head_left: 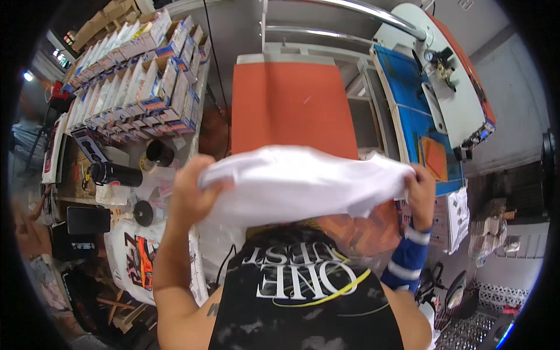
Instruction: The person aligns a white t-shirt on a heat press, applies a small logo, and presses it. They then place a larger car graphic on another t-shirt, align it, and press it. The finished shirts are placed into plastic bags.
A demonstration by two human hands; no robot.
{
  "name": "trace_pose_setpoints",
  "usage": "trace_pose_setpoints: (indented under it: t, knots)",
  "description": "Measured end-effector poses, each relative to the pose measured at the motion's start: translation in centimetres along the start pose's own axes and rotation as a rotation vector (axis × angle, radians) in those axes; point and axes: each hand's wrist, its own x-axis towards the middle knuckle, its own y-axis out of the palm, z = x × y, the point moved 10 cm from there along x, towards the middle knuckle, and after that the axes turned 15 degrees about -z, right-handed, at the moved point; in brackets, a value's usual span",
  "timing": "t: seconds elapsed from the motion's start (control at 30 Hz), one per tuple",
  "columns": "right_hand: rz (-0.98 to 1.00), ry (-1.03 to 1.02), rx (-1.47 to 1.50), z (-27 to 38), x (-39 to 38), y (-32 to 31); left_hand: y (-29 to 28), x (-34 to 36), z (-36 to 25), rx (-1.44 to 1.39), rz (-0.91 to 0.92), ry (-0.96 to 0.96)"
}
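A white garment (297,184) is stretched between both my hands at chest height, above the near edge of an orange heat press platen (291,105). My left hand (189,189) grips its left end in a fist. My right hand (421,186) clutches the right end; that forearm wears a blue wristband with white stripes (407,259). The raised upper part of the press (449,70), white with an orange top, is swung away at the upper right. My black printed shirt fills the lower middle.
On the left a shelf holds several rows of white and blue boxes (140,76), a black bottle (114,173) and a tape roll (158,153). A printed white shirt (137,256) lies lower left. A blue work surface (414,111) stands right of the platen.
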Motion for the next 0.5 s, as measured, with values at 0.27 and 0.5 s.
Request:
trace_pose_setpoints:
  t: [0.27,0.5]
  knots:
    - [0.038,-0.046,0.27,-0.7,4.0,-0.9,0.2,3.2,3.7,-0.273,0.066,-0.376]
    - [-0.068,-0.106,0.081,0.3,5.9,-0.5,0.8,2.1,4.2,-0.246,0.148,-0.488]
